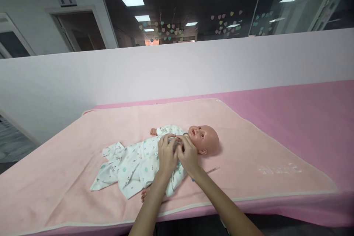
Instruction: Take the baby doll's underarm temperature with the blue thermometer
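Observation:
A bald baby doll [206, 139] lies on its back, head to the right, on a peach blanket [249, 155]. It wears white baby clothes [135, 162] with small printed figures and green dots. On the upper chest, near the collar, my left hand [167, 153] is closed with its fingertips pinching the cloth. My right hand [188, 153] is beside it, just below the doll's chin, its fingers also closed on the cloth. The fingertips of both hands nearly meet, and they hide the exact spot they grip.
A thin clear stick [213, 170] lies by my right wrist, partly hidden. Pink sheeting [309, 118] covers the table under the blanket. Behind it stands a white low wall [166, 70] with dark glass above. The table's front edge runs below my forearms.

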Demonstrator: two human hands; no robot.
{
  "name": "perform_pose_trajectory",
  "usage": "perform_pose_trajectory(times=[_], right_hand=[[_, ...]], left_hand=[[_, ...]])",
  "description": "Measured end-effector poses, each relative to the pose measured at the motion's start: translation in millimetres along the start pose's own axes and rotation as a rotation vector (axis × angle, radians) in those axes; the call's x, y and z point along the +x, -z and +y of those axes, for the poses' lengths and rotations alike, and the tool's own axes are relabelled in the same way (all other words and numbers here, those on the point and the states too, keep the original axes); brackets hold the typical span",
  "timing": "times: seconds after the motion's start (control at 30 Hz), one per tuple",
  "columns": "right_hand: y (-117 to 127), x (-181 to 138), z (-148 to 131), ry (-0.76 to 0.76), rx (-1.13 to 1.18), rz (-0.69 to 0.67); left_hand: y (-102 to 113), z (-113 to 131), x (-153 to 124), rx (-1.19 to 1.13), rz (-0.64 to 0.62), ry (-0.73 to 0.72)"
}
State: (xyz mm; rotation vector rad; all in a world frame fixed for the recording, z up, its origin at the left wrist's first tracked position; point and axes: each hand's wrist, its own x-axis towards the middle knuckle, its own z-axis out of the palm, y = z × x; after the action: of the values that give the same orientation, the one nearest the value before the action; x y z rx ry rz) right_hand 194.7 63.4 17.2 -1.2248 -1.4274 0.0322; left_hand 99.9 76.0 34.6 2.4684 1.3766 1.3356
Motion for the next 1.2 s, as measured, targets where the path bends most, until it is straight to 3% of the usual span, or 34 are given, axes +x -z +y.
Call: perform_pose_trajectory(times=[0.13, 0.47, 0.77, 1.2], right_hand=[[-17.3, -13.2, 14.6, -0.084, 0.075, 0.023], [-18.3, -18.6, 16.5, -0.204, 0.171, 0.053], [-20.4, -22.0, 20.7, -0.272, 0.323, 0.056], [-23.0, -17.2, 16.4, -0.289, 0.239, 0.064]], left_hand=[[-1.2, -1.8, -1.8, 0.001, 0.016, 0.047], [-0.6, -2.6, -4.8, -0.001, 0.133, 0.106], [-3.2, -4.3, -6.3, -0.08, 0.085, 0.164], [-0.5, 0.0, -3.0, -0.081, 0.07, 0.207]])
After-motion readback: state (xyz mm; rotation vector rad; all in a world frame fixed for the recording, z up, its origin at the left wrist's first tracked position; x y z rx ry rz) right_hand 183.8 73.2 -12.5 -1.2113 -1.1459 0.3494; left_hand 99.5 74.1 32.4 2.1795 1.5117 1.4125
